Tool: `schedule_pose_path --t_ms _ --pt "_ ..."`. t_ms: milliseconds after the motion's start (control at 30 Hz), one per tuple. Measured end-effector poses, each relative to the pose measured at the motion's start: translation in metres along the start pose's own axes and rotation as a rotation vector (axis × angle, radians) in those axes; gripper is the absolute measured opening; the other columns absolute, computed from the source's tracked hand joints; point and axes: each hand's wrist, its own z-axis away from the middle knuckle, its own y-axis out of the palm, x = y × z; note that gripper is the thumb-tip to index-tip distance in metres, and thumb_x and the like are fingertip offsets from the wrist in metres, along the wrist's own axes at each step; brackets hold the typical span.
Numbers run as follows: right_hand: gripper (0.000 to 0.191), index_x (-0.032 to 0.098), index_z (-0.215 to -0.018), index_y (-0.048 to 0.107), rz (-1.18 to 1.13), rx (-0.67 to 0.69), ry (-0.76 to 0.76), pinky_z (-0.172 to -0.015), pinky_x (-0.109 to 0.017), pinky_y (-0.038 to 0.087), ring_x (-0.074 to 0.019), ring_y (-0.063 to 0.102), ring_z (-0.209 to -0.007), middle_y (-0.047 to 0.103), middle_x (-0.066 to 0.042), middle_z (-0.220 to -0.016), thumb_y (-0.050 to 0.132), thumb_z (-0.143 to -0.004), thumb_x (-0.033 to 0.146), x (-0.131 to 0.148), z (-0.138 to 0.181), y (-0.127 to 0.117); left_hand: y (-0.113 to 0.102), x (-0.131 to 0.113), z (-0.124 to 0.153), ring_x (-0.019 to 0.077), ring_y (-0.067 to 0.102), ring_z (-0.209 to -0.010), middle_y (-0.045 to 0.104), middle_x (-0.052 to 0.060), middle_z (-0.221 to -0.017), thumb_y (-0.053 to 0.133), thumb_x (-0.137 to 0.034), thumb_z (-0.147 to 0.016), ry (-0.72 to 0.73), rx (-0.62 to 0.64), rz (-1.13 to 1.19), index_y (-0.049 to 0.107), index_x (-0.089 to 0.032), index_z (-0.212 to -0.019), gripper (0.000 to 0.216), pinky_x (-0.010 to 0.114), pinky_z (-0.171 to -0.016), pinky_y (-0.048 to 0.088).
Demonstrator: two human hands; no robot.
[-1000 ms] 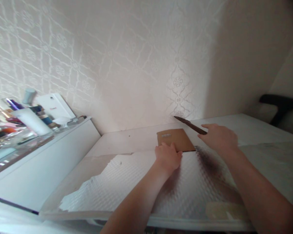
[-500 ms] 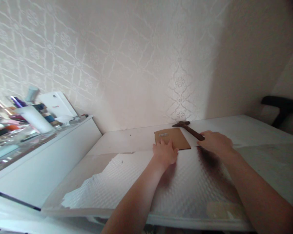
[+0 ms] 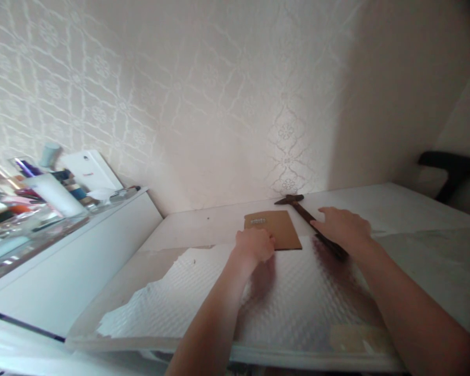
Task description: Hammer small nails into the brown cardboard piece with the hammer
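Observation:
A flat brown board lies on the table by the wall, with a small cluster of silvery pieces, too small to name, near its far left corner. My left hand is closed at the board's near left edge, fingers curled and partly hidden. To the right, a hammer rests on the table, its dark head toward the wall and its handle pointing at me. Over that handle hovers my right hand, open, thumb and fingers apart, not gripping it.
Beneath my arms a torn sheet of white quilted-looking covering spreads over the table. At left a white cabinet carries bottles, tubes and a white box. A patterned wall stands behind; a black armrest-like part is at far right.
My right hand has let go of the hammer handle, which now lies lower on the table. The board has slid slightly toward me, and my left fingers have gone from spread to curled.

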Motion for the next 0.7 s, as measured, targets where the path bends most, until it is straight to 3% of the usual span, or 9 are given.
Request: schedule_pose_path --t_ms 167,267,333,500,700 --pt "0.052 0.014 -0.128 0.046 -0.093 -0.137 -0.257 -0.077 -0.039 0.043 -0.0280 0.057 -0.094 0.061 -0.016 -0.103 0.041 -0.083 0.041 0.019 0.003 0.006 0.000 -0.002 0.000 0.0291 0.060 -0.096 0.065 0.014 -0.101 0.032 -0.033 -0.089 -0.048 -0.057 0.020 0.064 -0.018 -0.103 0.038 0.040 -0.077 0.048" --pt "0.055 0.010 -0.134 0.037 -0.201 -0.204 -0.482 -0.087 -0.038 0.040 -0.0275 0.048 -0.110 0.053 -0.017 -0.120 0.037 -0.086 0.037 0.034 0.005 0.017 -0.001 -0.001 -0.002 0.0275 0.062 -0.094 0.066 0.015 -0.098 0.031 -0.033 -0.090 -0.124 -0.204 0.075 0.064 -0.016 -0.103 0.039 0.036 -0.075 0.048" --pt "0.056 0.008 -0.135 0.035 -0.217 -0.175 -0.590 -0.094 -0.038 0.036 -0.0275 0.041 -0.118 0.049 -0.017 -0.127 0.036 -0.086 0.038 0.041 0.007 0.028 -0.001 0.001 -0.005 0.0267 0.062 -0.091 0.066 0.015 -0.097 0.031 -0.033 -0.090 -0.154 -0.310 0.110 0.064 -0.016 -0.102 0.039 0.035 -0.074 0.048" --pt "0.056 0.006 -0.132 0.040 -0.222 -0.032 -0.638 -0.099 -0.041 0.030 -0.0269 0.036 -0.123 0.043 -0.020 -0.132 0.033 -0.088 0.041 0.050 0.006 0.052 0.006 0.004 -0.017 0.0224 0.062 -0.088 0.067 0.008 -0.093 0.033 -0.031 -0.090 -0.177 -0.521 0.197 0.060 -0.021 -0.102 0.031 0.032 -0.076 0.045" --pt "0.053 0.011 -0.128 0.046 -0.253 0.030 -0.629 -0.099 -0.042 0.028 -0.0267 0.038 -0.122 0.042 -0.019 -0.134 0.034 -0.088 0.043 0.051 0.001 0.056 0.023 0.006 -0.037 0.0172 0.061 -0.086 0.067 0.002 -0.094 0.038 -0.027 -0.089 -0.151 -0.667 0.319 0.060 -0.023 -0.101 0.025 0.027 -0.078 0.043"
